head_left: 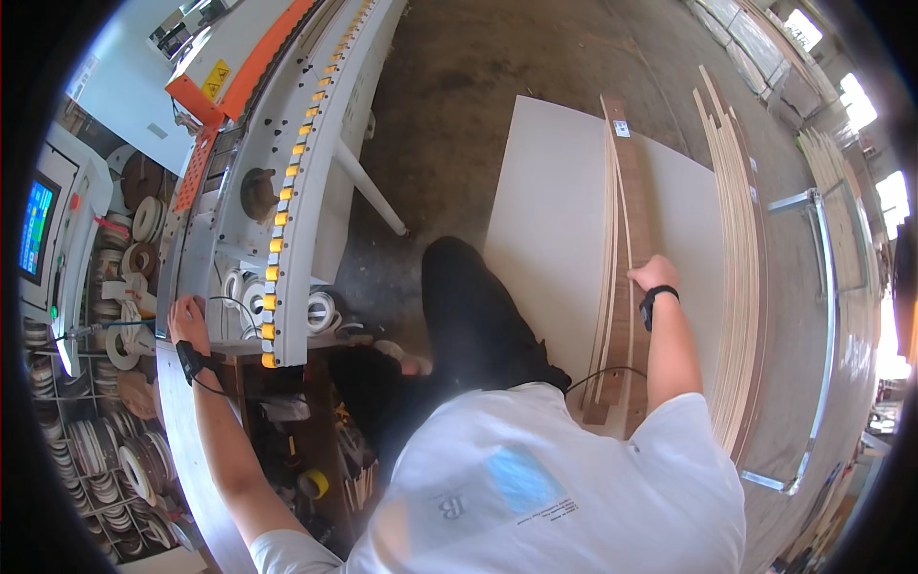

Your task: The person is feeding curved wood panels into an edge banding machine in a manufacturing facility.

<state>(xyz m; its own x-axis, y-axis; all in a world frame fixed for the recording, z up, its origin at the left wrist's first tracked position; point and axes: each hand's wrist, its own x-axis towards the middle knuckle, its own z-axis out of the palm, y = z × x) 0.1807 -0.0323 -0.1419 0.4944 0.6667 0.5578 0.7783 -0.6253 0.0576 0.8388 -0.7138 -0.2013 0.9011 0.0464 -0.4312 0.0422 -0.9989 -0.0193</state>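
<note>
The brown board (634, 206) lies on top of a narrow pile over a large white sheet (540, 182), to the person's right. Its long axis runs away from the body, the far end leaning a little to the left. The right hand (654, 273) is by far the nearer: it is at the board, about midway along, with the wrist on the board's right-hand side. Its fingers are bent in and appear clamped on the board's pale left edge. The left hand (188, 319) is well apart, across the body, resting where the pale desk (179, 392) meets the machine with yellow rollers (279, 219); its fingers are curled, but I cannot tell whether they hold anything.

As for writing, a small white and blue label (622, 128) sits near the board's far end, too small to make out. A yellow warning sign (216, 78) is on the machine's orange and white cover, and a lit blue screen (38, 228) stands at the far left. The white shirt (574, 450) carries a blue patch and some lettering; I can tell no brand
</note>
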